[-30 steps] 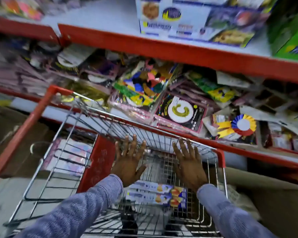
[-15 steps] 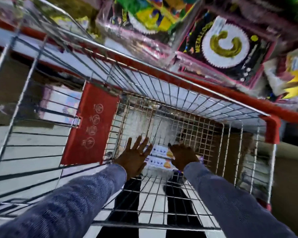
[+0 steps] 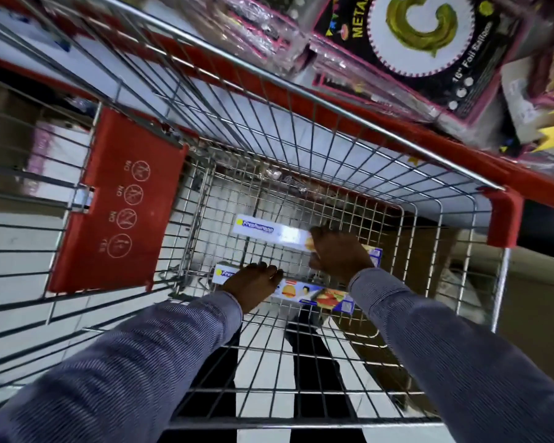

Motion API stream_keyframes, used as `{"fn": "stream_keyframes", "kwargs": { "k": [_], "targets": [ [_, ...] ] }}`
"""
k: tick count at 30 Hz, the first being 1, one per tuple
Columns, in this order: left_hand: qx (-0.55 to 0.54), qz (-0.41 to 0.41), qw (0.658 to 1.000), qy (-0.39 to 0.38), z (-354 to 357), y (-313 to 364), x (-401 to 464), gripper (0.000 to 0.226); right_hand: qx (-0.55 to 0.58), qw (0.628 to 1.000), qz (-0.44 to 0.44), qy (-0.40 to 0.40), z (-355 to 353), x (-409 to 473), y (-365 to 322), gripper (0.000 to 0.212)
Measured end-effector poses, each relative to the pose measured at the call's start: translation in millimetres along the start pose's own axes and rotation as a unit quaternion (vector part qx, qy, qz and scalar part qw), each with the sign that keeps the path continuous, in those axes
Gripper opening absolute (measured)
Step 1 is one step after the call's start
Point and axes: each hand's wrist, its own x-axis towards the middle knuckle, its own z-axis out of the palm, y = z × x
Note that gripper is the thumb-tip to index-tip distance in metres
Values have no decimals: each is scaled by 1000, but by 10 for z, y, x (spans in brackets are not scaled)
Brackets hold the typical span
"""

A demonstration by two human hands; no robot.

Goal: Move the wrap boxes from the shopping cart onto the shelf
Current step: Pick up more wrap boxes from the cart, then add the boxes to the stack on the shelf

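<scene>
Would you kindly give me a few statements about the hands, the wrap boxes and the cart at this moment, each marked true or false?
1. Two wrap boxes lie in the bottom of the shopping cart. True: the far wrap box and the near wrap box are both there.
2. The right hand is on the far wrap box. True.
3. The left hand grips the cart's red flap. False: it rests on the near wrap box; the red flap is untouched.
4. One box has already been lifted above the cart's rim. False: both are low in the basket.
5. Both sleeves are bright red. False: they are blue-grey.
</scene>
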Motion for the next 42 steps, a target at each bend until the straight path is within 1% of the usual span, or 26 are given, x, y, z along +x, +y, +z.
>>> {"fn": "stream_keyframes", "kwargs": {
  "k": [3, 5, 7, 10, 13, 14, 16, 18, 20, 21, 22, 23, 24, 25, 26, 27, 29, 32, 34, 37, 39, 42],
  "targets": [
    [-11, -20, 1000, -17, -65, 7, 31, 52, 30, 998, -3, 51, -125, -81, 32, 53],
    [-20, -36, 999, -6, -167, 1, -11, 51, 46, 995, -9, 90, -297, -204, 42, 53],
    [-49, -56, 997, 14, -397, 10, -135, 54, 55, 990, -16, 131, -555, -348, 31, 54],
    [-74, -55, 995, 47, -949, 30, -482, 60, 64, 982, -22, 178, -1106, -618, -30, 57],
    [-90, -52, 986, 128, -1541, 30, -951, 60, 68, 965, -48, 247, -1818, -959, -91, 61],
    [-84, -49, 981, 166, -1795, 48, -1138, 60, 61, 961, -54, 265, -2122, -1128, -131, 63],
    [-63, -43, 969, 235, -2307, 102, -1459, 60, 55, 953, -54, 293, -2647, -1386, -150, 60],
    [-55, -31, 957, 282, -2727, 116, -1670, 61, 51, 945, -71, 314, -3090, -1563, -179, 56],
    [-35, -47, 946, 320, -3281, 131, -1917, 62, 48, 932, -63, 353, -3603, -1839, -187, 59],
    [-23, -35, 945, 325, -3555, 104, -1981, 64, 38, 929, -75, 361, -3874, -1938, -181, 61],
    [-36, -30, 948, 314, -3604, 97, -1996, 65, 33, 930, -82, 356, -3897, -1956, -184, 61],
    [-19, -23, 941, 337, -4073, 182, -2177, 65, 2, 920, -70, 387, -4271, -2195, -164, 58],
    [-35, -18, 939, 341, -4236, 224, -2248, 63, 0, 918, -60, 392, -4367, -2290, -153, 53],
    [-10, -21, 936, 352, -4395, 228, -2249, 59, 3, 917, -59, 394, -4476, -2286, -109, 48],
    [-15, -7, 939, 343, -4511, 259, -2257, 55, -1, 922, -66, 382, -4554, -2317, -104, 43],
    [-18, 8, 938, 346, -4682, 329, -2311, 51, 13, 916, -69, 396, -4674, -2374, -73, 39],
    [-5, 11, 921, 389, -5158, 400, -2440, 49, 9, 901, -38, 433, -5062, -2589, 11, 36],
    [-1, 15, 926, 378, -5672, 476, -2492, 55, 7, 886, -33, 463, -5517, -2755, 159, 33],
    [13, 11, 927, 375, -5932, 527, -2473, 54, -2, 883, -22, 468, -5739, -2777, 279, 29],
    [7, 24, 927, 374, -6212, 554, -2396, 52, 5, 881, -2, 474, -5955, -2724, 474, 21],
    [11, 30, 929, 370, -6358, 562, -2352, 51, 25, 880, -8, 474, -6062, -2668, 594, 22],
    [11, 30, 931, 363, -6546, 508, -2220, 55, 57, 889, 5, 454, -6190, -2513, 763, 35]
  ]
}}
